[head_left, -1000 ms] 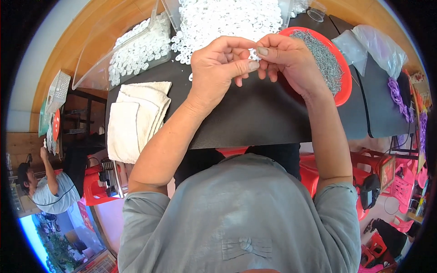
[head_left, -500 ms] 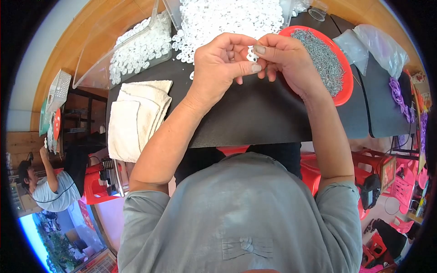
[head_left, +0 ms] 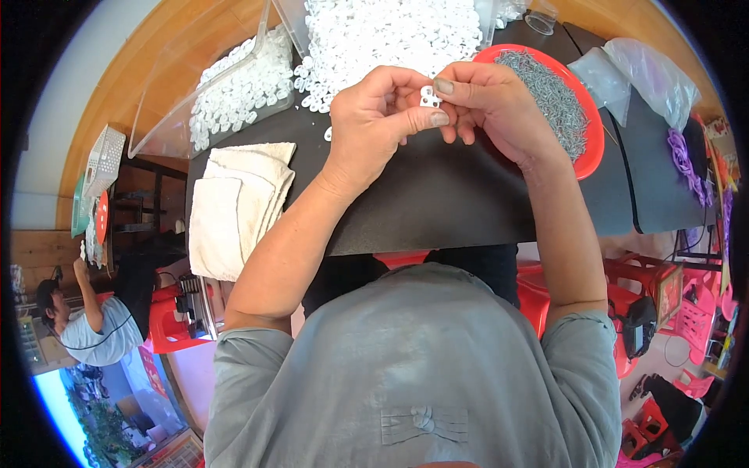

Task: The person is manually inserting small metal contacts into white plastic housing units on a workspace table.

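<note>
Closest to me is my grey shirt, then the black matte bench (head_left: 437,210) with a folded cream cloth (head_left: 234,203) lying off to my left. Both hands are up over the middle of the bench. My left hand (head_left: 374,117) and my right hand (head_left: 491,105) meet at a small white plastic piece (head_left: 428,96), and both grips are pressed together on it, thumb and fingertips pinching it from either side. It sits in the air between my fingertips, not on the bench.

I'd say the trick here is keeping the pinch light and close to the edges so the piece doesn't twist, and holding it right in front of me where I can see it.

Just past my right hand is the round red plastic tray (head_left: 597,148) full of thin grey metal pins (head_left: 546,93). Farther out there's a big heap of white plastic pieces (head_left: 390,35), and a clear plastic bin (head_left: 226,93) with more of them to the left.
</note>
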### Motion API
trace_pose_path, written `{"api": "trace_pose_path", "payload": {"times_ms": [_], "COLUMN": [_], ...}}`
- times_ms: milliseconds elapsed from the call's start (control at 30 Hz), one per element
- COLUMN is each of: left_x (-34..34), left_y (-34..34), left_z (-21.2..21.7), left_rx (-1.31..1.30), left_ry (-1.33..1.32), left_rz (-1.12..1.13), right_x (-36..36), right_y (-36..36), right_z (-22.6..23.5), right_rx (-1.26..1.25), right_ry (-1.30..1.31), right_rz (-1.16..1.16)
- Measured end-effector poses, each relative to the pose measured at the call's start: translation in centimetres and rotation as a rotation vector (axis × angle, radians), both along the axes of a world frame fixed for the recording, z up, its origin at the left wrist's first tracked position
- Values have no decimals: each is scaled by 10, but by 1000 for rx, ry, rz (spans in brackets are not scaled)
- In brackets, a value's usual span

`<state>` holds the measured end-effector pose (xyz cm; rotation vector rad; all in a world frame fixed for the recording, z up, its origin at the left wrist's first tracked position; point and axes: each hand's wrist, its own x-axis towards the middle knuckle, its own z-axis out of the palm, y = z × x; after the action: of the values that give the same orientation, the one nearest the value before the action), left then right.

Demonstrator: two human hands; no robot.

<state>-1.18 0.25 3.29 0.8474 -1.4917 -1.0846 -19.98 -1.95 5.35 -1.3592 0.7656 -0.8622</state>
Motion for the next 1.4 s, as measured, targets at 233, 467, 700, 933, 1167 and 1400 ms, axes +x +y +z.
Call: {"api": "trace_pose_path", "payload": {"times_ms": [233, 467, 700, 933, 1167, 1400], "left_x": [-1, 1, 2, 3, 6, -9], "left_y": [2, 2, -1, -4, -7, 1], "left_z": [-5, -3, -7, -10, -12, -3], "left_rx": [-213, -421, -452, -424, -417, -91], "left_ry": [-96, -113, -57, -36, -46, 164], "left_rz": [65, 79, 75, 46, 47, 93], "right_x": [1, 4, 10, 11, 11, 14], "right_y": [3, 8, 14, 13, 9, 4], "right_z": [-1, -2, 4, -6, -6, -10], "right_rx": [36, 171, 174, 169, 70, 31], "right_ry": [-35, -186, -209, -217, -192, -181], "right_rz": [31, 111, 98, 92, 131, -80]}}
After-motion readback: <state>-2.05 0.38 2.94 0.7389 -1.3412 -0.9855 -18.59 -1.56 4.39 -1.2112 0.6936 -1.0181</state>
